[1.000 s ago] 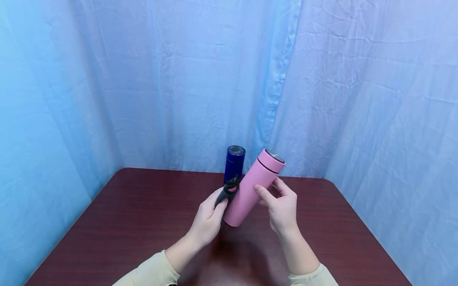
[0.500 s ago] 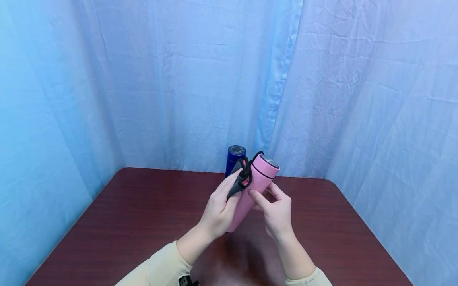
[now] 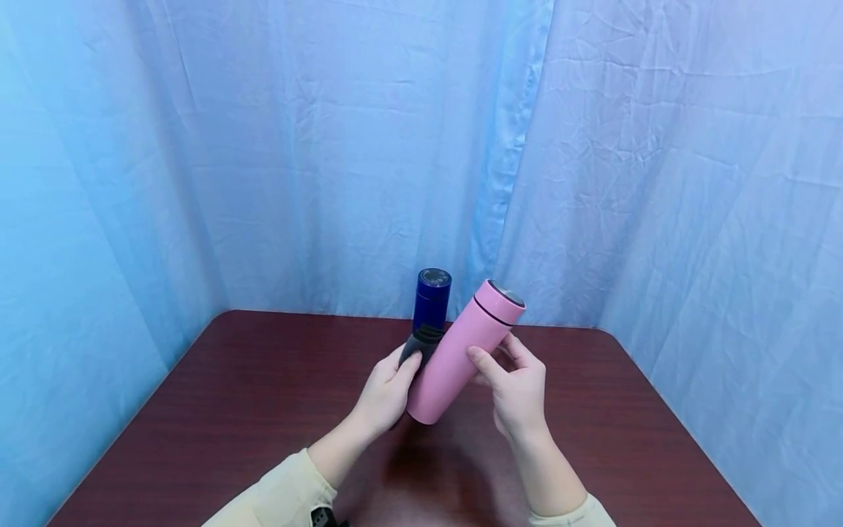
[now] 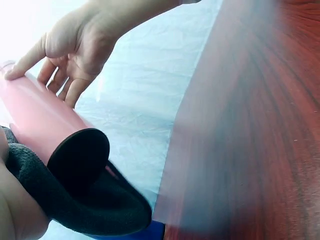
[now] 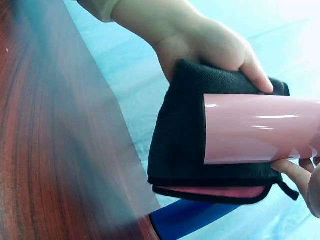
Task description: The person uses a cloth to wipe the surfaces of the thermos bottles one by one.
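- The pink vacuum flask (image 3: 451, 364) is held up above the bench (image 3: 263, 417), tilted, its cap toward the upper right and its base toward the left hand (image 3: 382, 391) in the head view.
- The right hand (image 3: 522, 391) pinches the flask along its upper half, thumb on the near side and fingers bent behind it; from the left wrist, the palm shows well apart from the pink wall.
- The left hand grips a dark grey cloth (image 5: 175, 140), thumb pressed on top; how its other fingers lie underneath cannot be told.
- The cloth is against the lower part of the flask; the right wrist view shows it spread behind the pink wall, with black edging, a pink layer at one edge and a small dark loop at a corner.
- The flask's round black base (image 4: 80, 155) faces the left wrist camera, just above the fold of the cloth.
- A dark blue flask (image 3: 432, 301) stands upright farther back on the bench.
- Pale blue curtains (image 3: 369, 161) hang around the bench.
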The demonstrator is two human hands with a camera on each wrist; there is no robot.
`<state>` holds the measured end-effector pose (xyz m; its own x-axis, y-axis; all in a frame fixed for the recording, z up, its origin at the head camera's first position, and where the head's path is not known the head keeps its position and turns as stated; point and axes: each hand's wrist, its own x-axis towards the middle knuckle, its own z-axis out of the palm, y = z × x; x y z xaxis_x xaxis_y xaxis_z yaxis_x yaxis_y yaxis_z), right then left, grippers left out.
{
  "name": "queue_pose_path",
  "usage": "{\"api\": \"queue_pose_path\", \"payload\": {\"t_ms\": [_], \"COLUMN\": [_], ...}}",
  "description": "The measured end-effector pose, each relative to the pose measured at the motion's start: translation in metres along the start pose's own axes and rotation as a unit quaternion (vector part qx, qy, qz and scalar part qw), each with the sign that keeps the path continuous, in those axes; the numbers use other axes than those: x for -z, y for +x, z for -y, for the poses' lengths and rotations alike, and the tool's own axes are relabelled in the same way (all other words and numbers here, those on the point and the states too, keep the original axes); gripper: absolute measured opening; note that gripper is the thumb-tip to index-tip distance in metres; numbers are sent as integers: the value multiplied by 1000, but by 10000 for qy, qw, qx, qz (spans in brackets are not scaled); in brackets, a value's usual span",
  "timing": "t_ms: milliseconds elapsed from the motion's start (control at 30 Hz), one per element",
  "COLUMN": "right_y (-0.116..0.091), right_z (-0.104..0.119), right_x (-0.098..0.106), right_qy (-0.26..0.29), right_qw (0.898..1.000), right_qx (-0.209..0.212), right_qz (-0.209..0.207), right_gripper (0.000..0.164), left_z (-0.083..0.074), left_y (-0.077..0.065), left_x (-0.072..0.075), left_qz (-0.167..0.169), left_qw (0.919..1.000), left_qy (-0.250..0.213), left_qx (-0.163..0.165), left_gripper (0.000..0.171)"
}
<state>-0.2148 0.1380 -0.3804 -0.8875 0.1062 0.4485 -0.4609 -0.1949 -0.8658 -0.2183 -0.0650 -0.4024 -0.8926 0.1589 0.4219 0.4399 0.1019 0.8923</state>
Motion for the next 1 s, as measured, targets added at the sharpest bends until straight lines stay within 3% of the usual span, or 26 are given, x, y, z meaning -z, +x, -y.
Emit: {"api": "queue_pose_path", "payload": {"t_ms": [100,233,367,467,567,733,833,1000], "right_y": [-1,-1,1,3,3,1,0,2], "right_z": [-2,-7,-11,-14,-15,-11,-7,-2], "right_x": [2,4,4,3,3,2,3,6], "right_qy": [134,21,-234,-385,-439,-550,-666,-487], "right_qw": [9998,9998,9997,9993,9990,9984,9975,9986], "right_qx": [-104,-98,10,-13,-87,0,163,205], "right_qz": [-94,-150,-65,-23,-10,139,178,-46], "right_gripper": [47,47,47,47,46,46,47,46], "left_z": [-4,-11,-20,-25,-26,-20,-12,1], "left_y": [-7,-10,-4,3,12,23,23,14], "left_x": [-3,-9,-16,-20,-21,-18,-16,-12], "left_qz": [3,-79,-165,-209,-228,-276,-203,-30], "left_qw": [9997,9960,9874,9836,9861,9953,9980,9995], "left_qy": [-1,-33,-146,-145,-196,-412,-422,-271], "left_qx": [-229,-889,-1565,-1785,-1634,-831,-430,-156], "left_gripper": [35,38,40,41,40,35,36,38]}}
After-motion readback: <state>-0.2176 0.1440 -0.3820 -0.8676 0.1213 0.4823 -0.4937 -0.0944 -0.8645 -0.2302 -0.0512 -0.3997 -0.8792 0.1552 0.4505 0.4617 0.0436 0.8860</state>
